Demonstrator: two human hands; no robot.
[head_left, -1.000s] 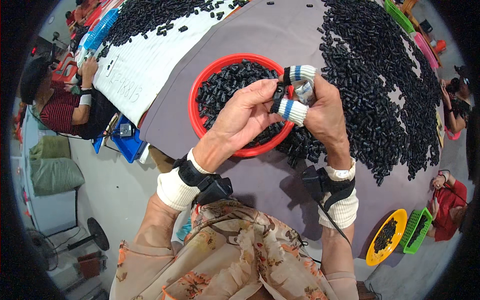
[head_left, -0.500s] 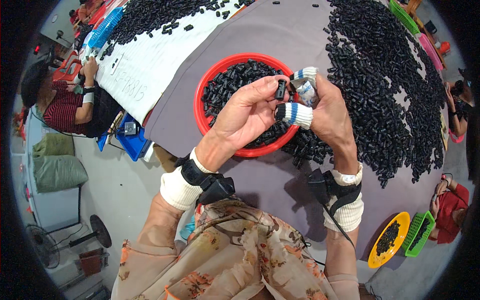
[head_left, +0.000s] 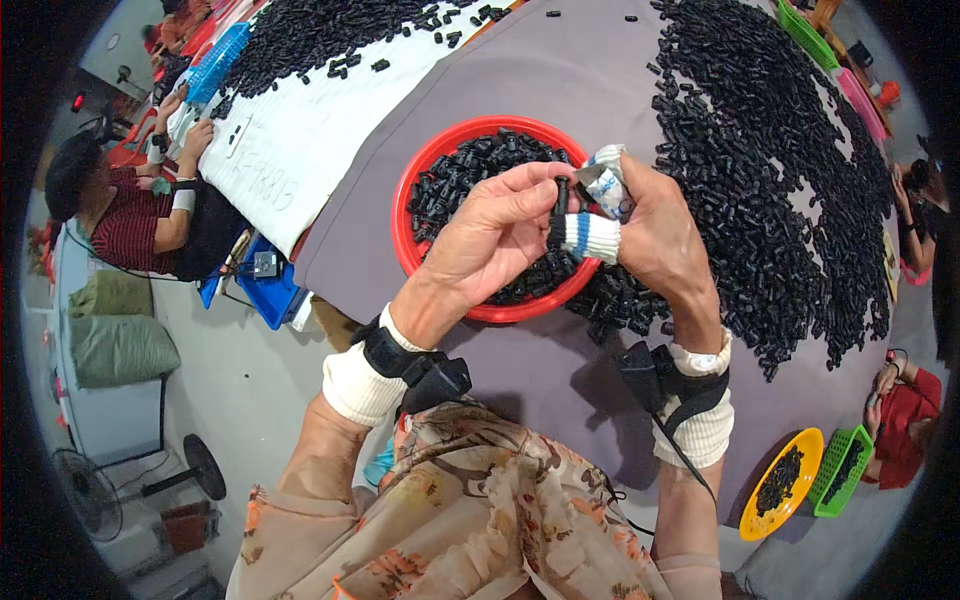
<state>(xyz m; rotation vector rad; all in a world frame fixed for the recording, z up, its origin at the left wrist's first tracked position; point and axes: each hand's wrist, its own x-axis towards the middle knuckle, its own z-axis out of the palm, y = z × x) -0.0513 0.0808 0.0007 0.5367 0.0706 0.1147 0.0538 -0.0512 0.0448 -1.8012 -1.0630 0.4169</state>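
Note:
Above a red basin (head_left: 402, 215) of small black plastic parts, my left hand (head_left: 478, 228) pinches one black cylindrical part (head_left: 561, 196) between thumb and fingertips. My right hand (head_left: 662, 225) is closed around a small tool (head_left: 607, 192) wrapped in white-and-blue material, its greyish tip close against the part. Striped knit finger covers (head_left: 592, 237) sit on right-hand fingers, one beside the part's lower end. The tool's grip is mostly hidden in my palm. Black straps with small boxes circle both my wrists over cream knit cuffs.
A large heap of black parts (head_left: 770, 190) covers the table's right side, some spilling beside the basin. Another heap (head_left: 310, 40) lies far left on a white sheet. At right stand a yellow tray (head_left: 812, 450) and a green basket (head_left: 850, 440). Co-workers sit left and right.
The black part in my left fingers has tilted, and the tool in my right hand has turned, showing more of its wrapped side. The whole view has shifted slightly.

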